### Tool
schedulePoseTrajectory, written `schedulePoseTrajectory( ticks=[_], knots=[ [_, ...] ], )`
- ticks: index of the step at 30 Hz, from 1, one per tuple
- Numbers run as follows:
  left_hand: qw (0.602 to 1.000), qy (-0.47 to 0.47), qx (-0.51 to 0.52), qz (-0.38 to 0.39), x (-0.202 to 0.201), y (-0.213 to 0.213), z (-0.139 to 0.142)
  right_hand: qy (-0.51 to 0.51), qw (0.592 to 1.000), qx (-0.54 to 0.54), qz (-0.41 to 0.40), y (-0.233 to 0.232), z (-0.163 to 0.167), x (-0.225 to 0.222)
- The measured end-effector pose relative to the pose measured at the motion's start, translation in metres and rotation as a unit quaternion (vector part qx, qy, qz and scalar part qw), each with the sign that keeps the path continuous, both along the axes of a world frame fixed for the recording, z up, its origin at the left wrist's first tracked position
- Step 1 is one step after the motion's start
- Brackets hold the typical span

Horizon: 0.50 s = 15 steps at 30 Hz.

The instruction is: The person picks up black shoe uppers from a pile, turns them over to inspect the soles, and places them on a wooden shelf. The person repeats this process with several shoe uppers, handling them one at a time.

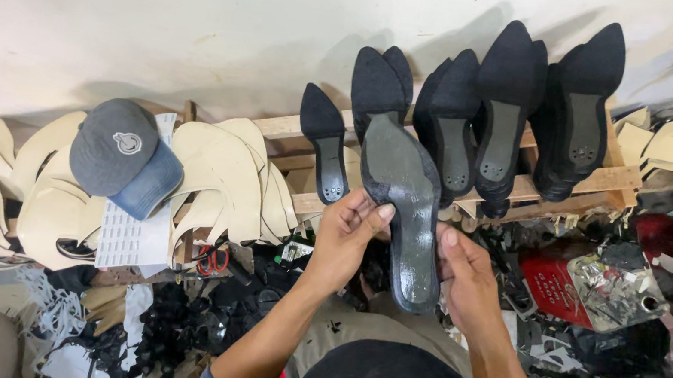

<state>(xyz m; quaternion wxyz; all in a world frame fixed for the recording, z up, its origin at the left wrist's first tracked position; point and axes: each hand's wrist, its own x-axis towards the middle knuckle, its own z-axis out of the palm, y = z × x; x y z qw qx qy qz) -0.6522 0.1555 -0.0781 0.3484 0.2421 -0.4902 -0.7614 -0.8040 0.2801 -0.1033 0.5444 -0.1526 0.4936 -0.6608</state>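
Note:
I hold a black pointed shoe sole-up in front of me, its toe aimed toward the wall. My left hand grips its left edge with the thumb on the sole. My right hand clasps the heel end from the right. Just beyond it, several black pointed shoes stand toe-up on a wooden rack against the white wall.
Cream leather cut pieces pile at the left, with a grey and blue cap on them. A white printed sheet and red-handled scissors lie below. Black scraps and clutter, including a red packet, cover the floor.

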Motion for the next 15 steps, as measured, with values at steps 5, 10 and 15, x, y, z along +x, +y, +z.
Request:
schedulePoseTrajectory(
  ticks=[5, 10, 15],
  knots=[
    [1.000, -0.014, -0.001, 0.015, 0.012, -0.005, 0.008, 0.008, 0.999, -0.053, -0.003, -0.023, 0.013, 0.013],
    [0.996, -0.050, -0.039, 0.062, 0.018, -0.005, 0.009, 0.020, 0.995, -0.090, -0.034, -0.037, 0.018, 0.036],
    [0.996, -0.081, -0.040, 0.023, 0.027, -0.002, 0.017, -0.008, 0.995, -0.086, -0.058, -0.049, 0.029, 0.043]
  ],
)
